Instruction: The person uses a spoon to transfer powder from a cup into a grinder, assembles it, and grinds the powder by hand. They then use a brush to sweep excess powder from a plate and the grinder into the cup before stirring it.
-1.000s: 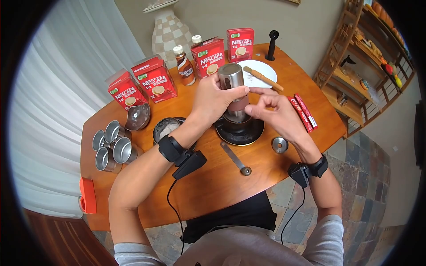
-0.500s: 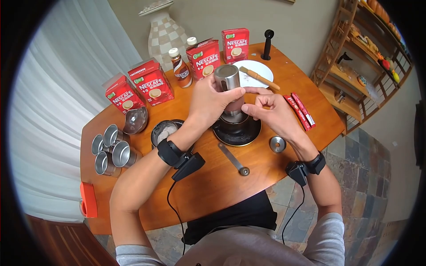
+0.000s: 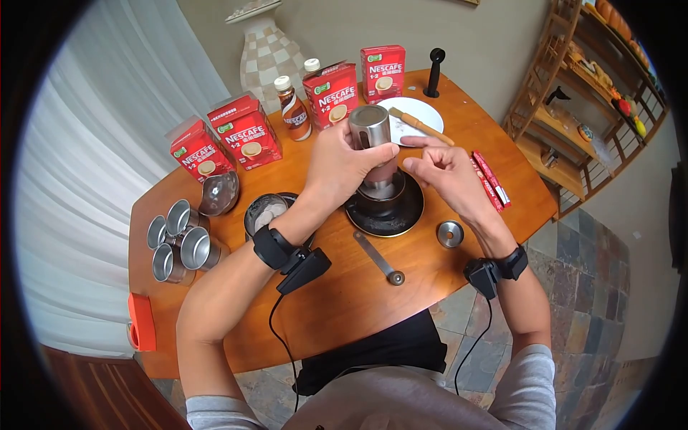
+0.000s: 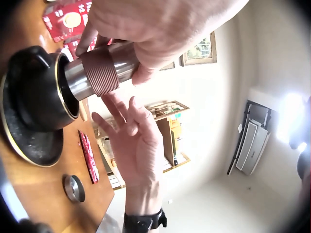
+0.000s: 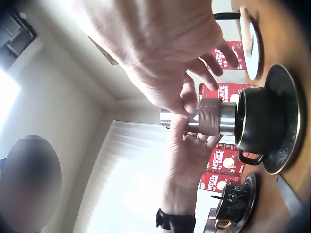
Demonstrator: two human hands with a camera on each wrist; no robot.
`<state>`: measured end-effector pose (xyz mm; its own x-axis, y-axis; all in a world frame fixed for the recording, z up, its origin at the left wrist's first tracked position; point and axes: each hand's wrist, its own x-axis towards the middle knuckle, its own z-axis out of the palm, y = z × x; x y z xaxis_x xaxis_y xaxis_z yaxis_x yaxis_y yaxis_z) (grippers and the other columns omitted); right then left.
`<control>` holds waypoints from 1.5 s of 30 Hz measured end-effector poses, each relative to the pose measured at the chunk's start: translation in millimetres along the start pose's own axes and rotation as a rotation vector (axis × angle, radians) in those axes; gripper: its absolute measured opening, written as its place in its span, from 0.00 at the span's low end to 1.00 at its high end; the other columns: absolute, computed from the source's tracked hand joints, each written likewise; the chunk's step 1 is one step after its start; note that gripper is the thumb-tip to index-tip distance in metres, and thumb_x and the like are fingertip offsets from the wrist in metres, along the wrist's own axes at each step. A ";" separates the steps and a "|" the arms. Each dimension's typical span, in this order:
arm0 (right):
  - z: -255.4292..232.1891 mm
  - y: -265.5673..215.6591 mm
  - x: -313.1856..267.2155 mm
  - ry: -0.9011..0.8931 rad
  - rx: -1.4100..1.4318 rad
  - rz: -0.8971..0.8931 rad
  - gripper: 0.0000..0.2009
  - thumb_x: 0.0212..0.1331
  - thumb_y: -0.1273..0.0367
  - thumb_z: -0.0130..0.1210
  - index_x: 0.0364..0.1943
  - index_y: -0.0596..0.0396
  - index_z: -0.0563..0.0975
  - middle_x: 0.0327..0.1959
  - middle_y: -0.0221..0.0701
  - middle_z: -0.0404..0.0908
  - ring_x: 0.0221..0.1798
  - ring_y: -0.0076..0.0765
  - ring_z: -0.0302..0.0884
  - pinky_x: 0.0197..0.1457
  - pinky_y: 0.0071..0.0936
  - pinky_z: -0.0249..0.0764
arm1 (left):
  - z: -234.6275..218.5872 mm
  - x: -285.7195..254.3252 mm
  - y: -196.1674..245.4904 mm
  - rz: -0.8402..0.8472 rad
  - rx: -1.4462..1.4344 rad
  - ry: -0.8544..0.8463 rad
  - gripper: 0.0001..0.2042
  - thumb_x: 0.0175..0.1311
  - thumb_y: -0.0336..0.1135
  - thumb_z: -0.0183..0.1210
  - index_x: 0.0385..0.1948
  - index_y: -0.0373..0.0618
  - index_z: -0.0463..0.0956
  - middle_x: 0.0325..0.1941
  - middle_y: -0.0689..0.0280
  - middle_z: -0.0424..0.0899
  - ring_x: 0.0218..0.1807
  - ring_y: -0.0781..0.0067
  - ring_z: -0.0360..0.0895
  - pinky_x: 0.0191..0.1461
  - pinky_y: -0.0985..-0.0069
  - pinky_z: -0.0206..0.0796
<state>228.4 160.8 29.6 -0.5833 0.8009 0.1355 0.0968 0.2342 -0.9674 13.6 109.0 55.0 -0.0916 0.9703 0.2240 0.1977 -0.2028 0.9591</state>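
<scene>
Left hand [image 3: 342, 163] grip wraps steel grinder [image 3: 373, 140], upright over black cup [image 3: 385, 197] on saucer [image 3: 390, 215]. Right hand [image 3: 446, 174] loose, fingertips beside grinder. Bare tabletop [image 3: 344, 287] nearer the person.

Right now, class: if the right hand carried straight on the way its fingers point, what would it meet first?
Probably the metal grinder, gripped by the left hand above the black cup. The right hand is close beside it; contact is unclear.

I read "NESCAFE 1+2" on the red cardboard boxes [image 3: 333, 93] standing beyond my hands; nothing else is legible.
</scene>
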 end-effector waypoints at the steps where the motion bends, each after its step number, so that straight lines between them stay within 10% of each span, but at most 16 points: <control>1: -2.2 0.2 1.2 0.008 -0.001 0.012 0.13 0.66 0.65 0.67 0.27 0.58 0.85 0.61 0.49 0.82 0.78 0.40 0.68 0.68 0.37 0.72 | 1.0 0.2 0.3 0.003 0.024 -0.003 0.23 0.60 0.34 0.76 0.54 0.34 0.81 0.48 0.62 0.89 0.47 0.76 0.85 0.52 0.74 0.79; 20: -12.3 -10.9 0.5 -0.023 0.023 -0.045 0.08 0.67 0.69 0.65 0.31 0.56 0.85 0.69 0.51 0.78 0.82 0.39 0.61 0.74 0.38 0.66 | -4.0 0.0 -0.6 0.008 -0.040 -0.015 0.21 0.61 0.34 0.75 0.52 0.35 0.81 0.46 0.62 0.88 0.46 0.76 0.85 0.52 0.74 0.78; 27: 6.0 -10.0 -2.5 0.002 0.028 -0.055 0.18 0.67 0.69 0.65 0.18 0.57 0.77 0.47 0.40 0.86 0.80 0.36 0.65 0.63 0.38 0.73 | 0.1 0.8 4.4 -0.023 -0.051 -0.010 0.20 0.62 0.33 0.75 0.52 0.35 0.81 0.48 0.60 0.89 0.46 0.75 0.85 0.52 0.74 0.79; 37: 2.4 -7.1 -7.2 -0.038 0.038 -0.015 0.08 0.63 0.69 0.66 0.28 0.57 0.86 0.68 0.44 0.79 0.80 0.45 0.66 0.78 0.41 0.63 | -2.4 1.1 5.2 -0.021 -0.052 -0.004 0.22 0.61 0.34 0.76 0.54 0.34 0.80 0.49 0.59 0.89 0.48 0.73 0.86 0.53 0.74 0.79; 45: 2.6 1.6 -2.6 -0.027 0.078 0.036 0.09 0.65 0.67 0.67 0.31 0.59 0.87 0.65 0.48 0.80 0.73 0.37 0.73 0.71 0.36 0.68 | -1.3 0.3 0.3 -0.016 -0.037 -0.006 0.23 0.61 0.34 0.77 0.55 0.35 0.80 0.49 0.59 0.89 0.48 0.73 0.86 0.52 0.73 0.79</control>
<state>227.9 157.6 27.1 -0.6025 0.7924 0.0959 0.0552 0.1612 -0.9854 12.3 109.1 55.5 -0.0881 0.9742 0.2079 0.1598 -0.1922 0.9683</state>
